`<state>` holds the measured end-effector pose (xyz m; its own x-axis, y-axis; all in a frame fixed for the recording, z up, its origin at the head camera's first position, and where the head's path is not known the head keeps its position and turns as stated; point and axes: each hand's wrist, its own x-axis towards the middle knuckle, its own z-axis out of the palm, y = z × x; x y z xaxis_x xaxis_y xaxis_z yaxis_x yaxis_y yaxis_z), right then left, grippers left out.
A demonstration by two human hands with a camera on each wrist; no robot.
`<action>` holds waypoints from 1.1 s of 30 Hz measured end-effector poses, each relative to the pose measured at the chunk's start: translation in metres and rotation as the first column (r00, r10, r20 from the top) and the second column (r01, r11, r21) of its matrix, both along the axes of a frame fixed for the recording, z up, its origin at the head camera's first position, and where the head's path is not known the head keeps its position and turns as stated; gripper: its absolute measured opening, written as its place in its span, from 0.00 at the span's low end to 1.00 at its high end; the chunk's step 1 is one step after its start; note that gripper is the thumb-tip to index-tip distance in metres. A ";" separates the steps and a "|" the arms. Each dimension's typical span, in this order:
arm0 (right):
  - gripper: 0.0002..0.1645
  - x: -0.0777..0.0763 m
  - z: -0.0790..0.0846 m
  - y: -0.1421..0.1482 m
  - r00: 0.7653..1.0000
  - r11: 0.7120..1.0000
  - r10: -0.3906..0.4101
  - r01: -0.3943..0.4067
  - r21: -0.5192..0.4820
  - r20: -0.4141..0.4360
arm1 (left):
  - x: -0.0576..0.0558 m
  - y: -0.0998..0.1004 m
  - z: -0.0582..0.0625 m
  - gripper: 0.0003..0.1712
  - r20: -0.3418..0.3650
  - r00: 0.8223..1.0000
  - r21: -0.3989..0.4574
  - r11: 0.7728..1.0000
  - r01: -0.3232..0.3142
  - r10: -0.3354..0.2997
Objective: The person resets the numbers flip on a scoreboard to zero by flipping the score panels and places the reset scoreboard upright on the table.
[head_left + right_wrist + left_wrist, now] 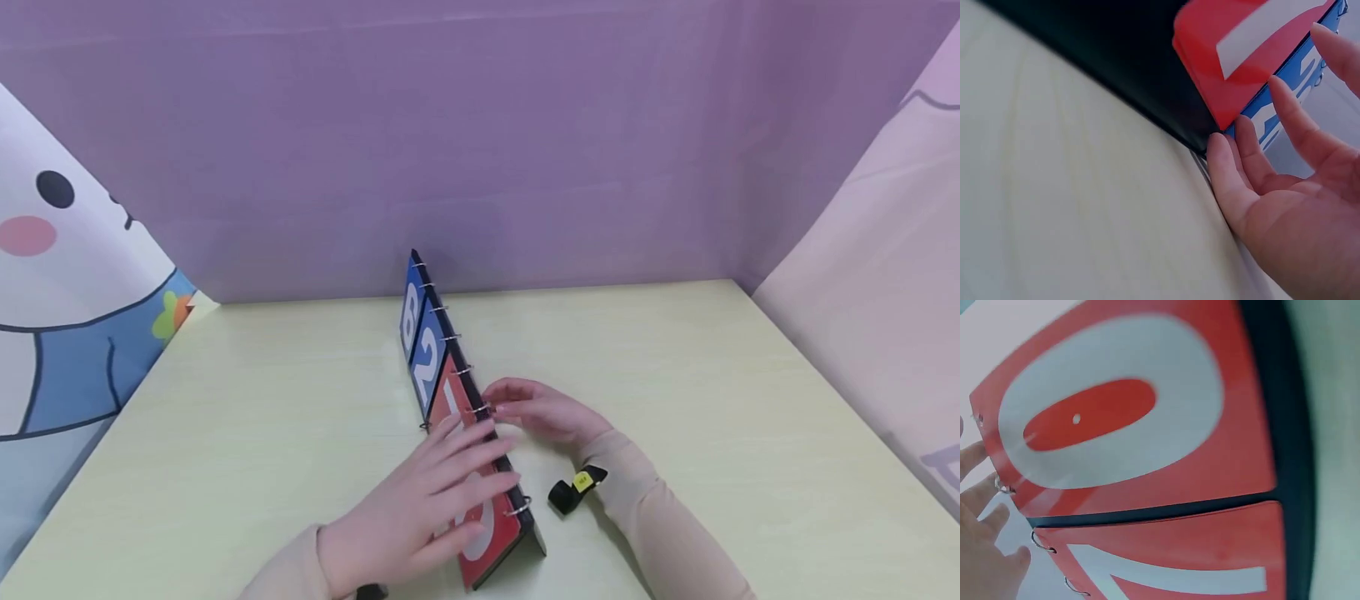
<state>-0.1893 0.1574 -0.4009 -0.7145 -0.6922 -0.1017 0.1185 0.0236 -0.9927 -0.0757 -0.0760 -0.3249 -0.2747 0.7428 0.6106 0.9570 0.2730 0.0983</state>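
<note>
A tabletop flip scoreboard point(429, 354) stands like a tent, its ringed black ridge running away from me. Blue cards are at its far half and red cards at its near half. My left hand point(420, 508) is spread over the near red cards, fingertips reaching the ridge. In the left wrist view, those fingers are beside the metal rings point(1004, 485) of a red 0 card point(1235, 444). Beyond the ridge, my right hand point(555, 412) has its fingertips at the scoreboard. The right wrist view has them loosely bent by a red card's corner point(1216, 94) and the black backing point(1097, 50).
A pale yellow-green table point(300, 367) lies under the scoreboard. Purple cloth point(465, 150) forms the back, with printed cartoon cloth point(82, 317) on the left and pale cloth on the right. A small black device with a yellow label point(582, 481) is at my right wrist.
</note>
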 end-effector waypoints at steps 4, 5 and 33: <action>0.09 -0.001 -0.001 -0.001 1.000 1.000 0.002 -0.003 -0.030 -0.009 | 0.008 -0.004 -0.004 0.26 0.005 1.000 0.003 1.000 0.019 -0.019; 0.09 -0.001 -0.001 -0.001 1.000 0.999 -0.004 0.004 -0.034 -0.014 | 0.009 -0.004 -0.004 0.26 0.008 1.000 0.007 1.000 0.022 -0.022; 0.04 0.001 0.008 0.023 0.953 0.955 -0.293 0.295 0.018 -0.072 | 0.011 0.013 -0.016 0.27 0.036 0.999 -0.017 1.000 -0.024 0.025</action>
<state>-0.1884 0.1807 -0.3930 -0.8921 -0.4476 -0.0626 0.0568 0.0264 -0.9980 -0.0648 -0.0626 -0.3410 -0.3146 0.7453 0.5878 0.9458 0.2984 0.1279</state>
